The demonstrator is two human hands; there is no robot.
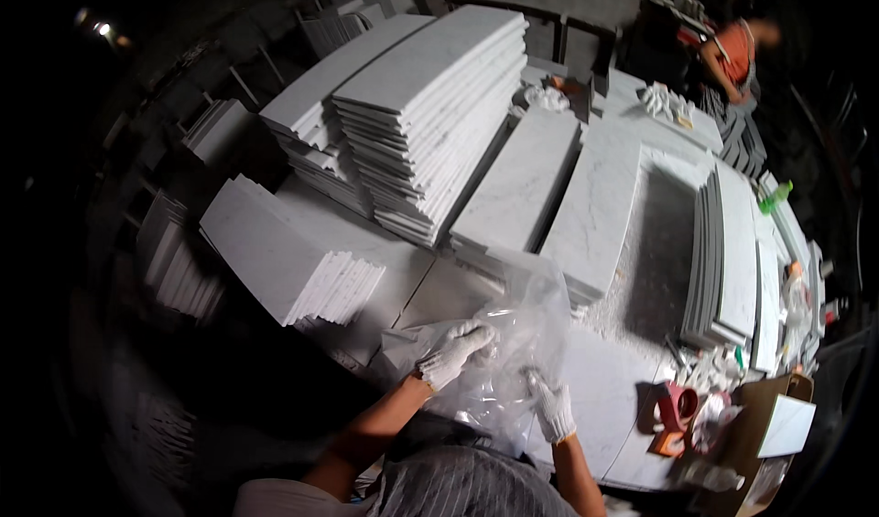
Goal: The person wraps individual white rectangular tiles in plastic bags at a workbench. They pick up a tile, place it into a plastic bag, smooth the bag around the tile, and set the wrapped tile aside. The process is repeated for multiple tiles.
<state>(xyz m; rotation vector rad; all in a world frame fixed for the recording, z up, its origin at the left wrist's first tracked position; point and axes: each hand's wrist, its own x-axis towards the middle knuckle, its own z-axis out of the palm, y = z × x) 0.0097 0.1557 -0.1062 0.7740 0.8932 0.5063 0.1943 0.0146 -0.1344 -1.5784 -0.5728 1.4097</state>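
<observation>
As the head view looked down, the gloved left hand [458, 352] had its fingers curled together and clamped on clear plastic sheeting [533, 302], which lay crumpled by the near edge of the tabletop [595, 380]. The gloved right hand [553, 411] was just beside it, its thumb raised and touching the sheeting; whether its fingers were closed on the plastic, I could not tell.

Toward the left edge lay an overlapping pile of pale slabs [265, 242], its stepped ends facing the near edge. Beyond it, toward the far left corner, rose a tall stack of slabs [430, 68]. Another layered stack [737, 251] ran along the right edge, with a green bottle [775, 198] past its far end. Near the near right corner were a red tape dispenser [676, 405] and an open cardboard box [755, 412]. Well beyond the far right corner, a person in an orange top [735, 52] was bent forward.
</observation>
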